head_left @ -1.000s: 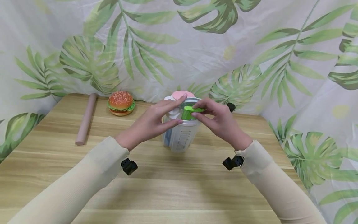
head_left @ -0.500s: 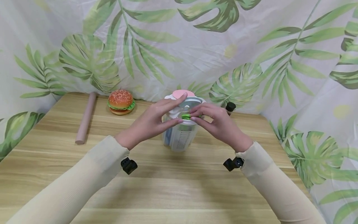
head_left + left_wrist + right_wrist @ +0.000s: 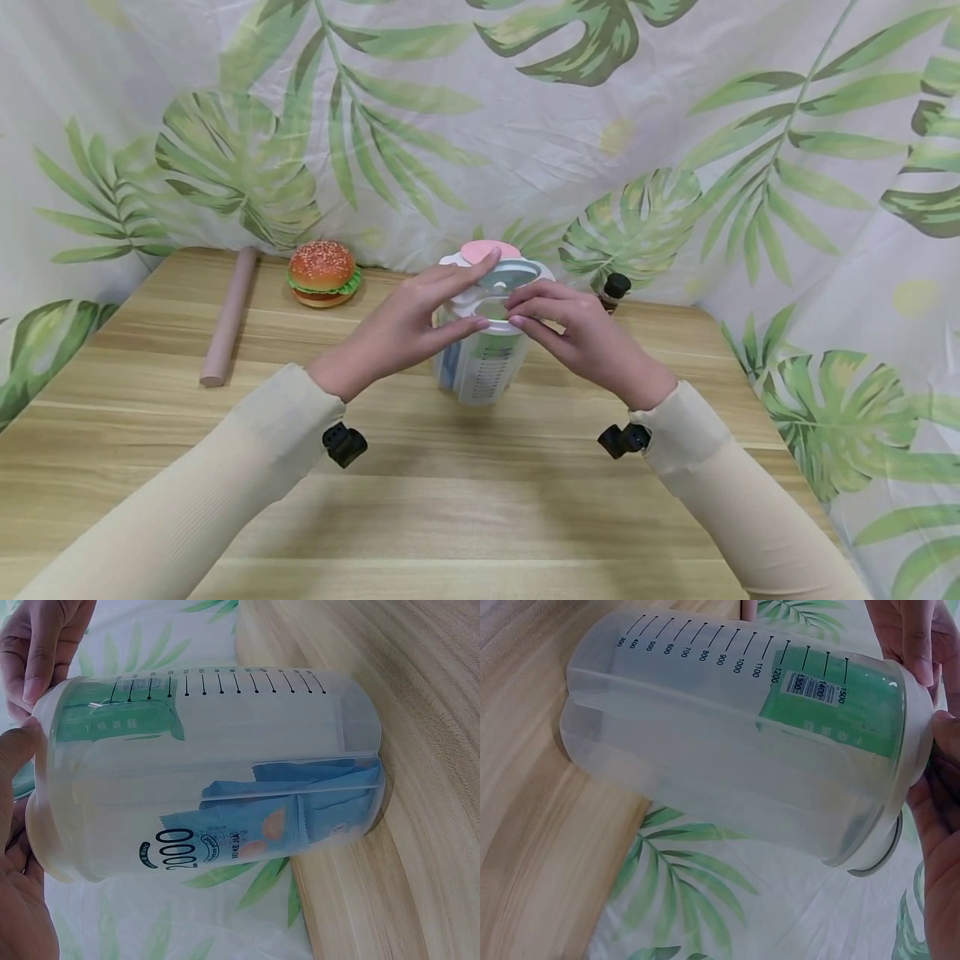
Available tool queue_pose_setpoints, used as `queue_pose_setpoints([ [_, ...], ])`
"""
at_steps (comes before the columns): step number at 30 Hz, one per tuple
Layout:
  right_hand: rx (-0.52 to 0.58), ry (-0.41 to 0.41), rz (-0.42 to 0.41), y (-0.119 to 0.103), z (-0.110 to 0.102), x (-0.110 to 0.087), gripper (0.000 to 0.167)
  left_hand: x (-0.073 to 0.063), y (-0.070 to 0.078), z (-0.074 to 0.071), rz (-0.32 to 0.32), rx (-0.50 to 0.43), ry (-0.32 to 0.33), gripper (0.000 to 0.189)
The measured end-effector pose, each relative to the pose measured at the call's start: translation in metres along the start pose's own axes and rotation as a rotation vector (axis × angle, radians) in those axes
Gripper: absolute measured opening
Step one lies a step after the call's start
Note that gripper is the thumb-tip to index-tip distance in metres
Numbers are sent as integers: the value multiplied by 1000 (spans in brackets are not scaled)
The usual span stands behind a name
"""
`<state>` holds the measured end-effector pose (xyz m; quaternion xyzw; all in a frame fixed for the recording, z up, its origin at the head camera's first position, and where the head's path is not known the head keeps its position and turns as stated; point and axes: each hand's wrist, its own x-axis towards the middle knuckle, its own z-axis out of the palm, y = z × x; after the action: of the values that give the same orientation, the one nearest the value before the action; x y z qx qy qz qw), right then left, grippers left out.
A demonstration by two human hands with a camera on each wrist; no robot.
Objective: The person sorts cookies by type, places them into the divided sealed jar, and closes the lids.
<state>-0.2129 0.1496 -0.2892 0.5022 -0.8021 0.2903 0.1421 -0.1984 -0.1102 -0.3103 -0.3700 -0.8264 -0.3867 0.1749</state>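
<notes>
A clear storage canister (image 3: 480, 379) with measuring marks stands upright on the table, its grey-blue flap (image 3: 519, 272) raised over one opening. My left hand (image 3: 408, 321) holds it at the top, thumb on the near rim and fingers over the lid. At the opening, my right hand (image 3: 581, 333) pinches with thumb and fingers; only a sliver of green shows there in the head view. Through the wall, a green snack packet (image 3: 829, 709) appears high in one compartment, directly under the right fingers. Several blue packets (image 3: 289, 810) lie low in another compartment.
A toy hamburger (image 3: 323, 273) and a pinkish rolling stick (image 3: 229, 318) lie at the table's back left. Behind the right hand stands a small dark bottle with a black cap (image 3: 617, 287). A leaf-printed cloth (image 3: 420, 133) hangs behind the table.
The right hand has pushed the green packet down from above the rim into the canister, and its fingers are now lower at the opening. The left hand has stayed in place.
</notes>
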Motion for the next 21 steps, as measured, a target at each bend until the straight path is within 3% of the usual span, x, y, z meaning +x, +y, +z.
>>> queue_pose_setpoints([
  [14, -27, 36, -29, 2, 3, -3, 15, 0, -2, 0, 9, 7, 9, 74],
  [21, 32, 123, -43, 3, 0, -8, 23, 0, -2, 1, 11, 0, 10, 75],
])
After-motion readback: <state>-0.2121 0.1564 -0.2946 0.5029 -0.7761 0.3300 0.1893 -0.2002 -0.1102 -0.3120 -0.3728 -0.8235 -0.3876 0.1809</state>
